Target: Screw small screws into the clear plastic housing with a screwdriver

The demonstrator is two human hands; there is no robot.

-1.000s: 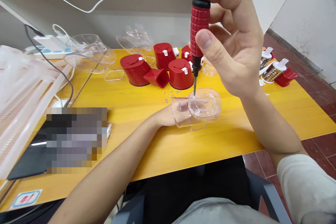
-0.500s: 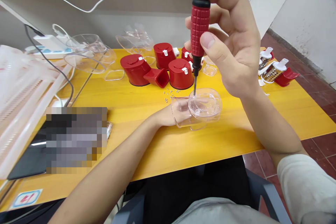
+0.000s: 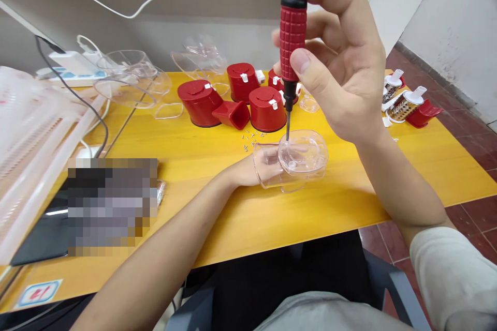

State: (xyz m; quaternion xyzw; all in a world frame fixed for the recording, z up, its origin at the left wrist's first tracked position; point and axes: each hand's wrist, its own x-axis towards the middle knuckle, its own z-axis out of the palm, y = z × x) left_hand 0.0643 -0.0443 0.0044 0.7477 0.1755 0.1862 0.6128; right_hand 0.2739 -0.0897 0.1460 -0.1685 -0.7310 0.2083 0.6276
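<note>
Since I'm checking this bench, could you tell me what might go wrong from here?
The red-handled screwdriver could slip off the clear plastic housing and scratch it, or jab the left hand holding it. The loose small screws on the yellow table might also get knocked and scatter.
</note>
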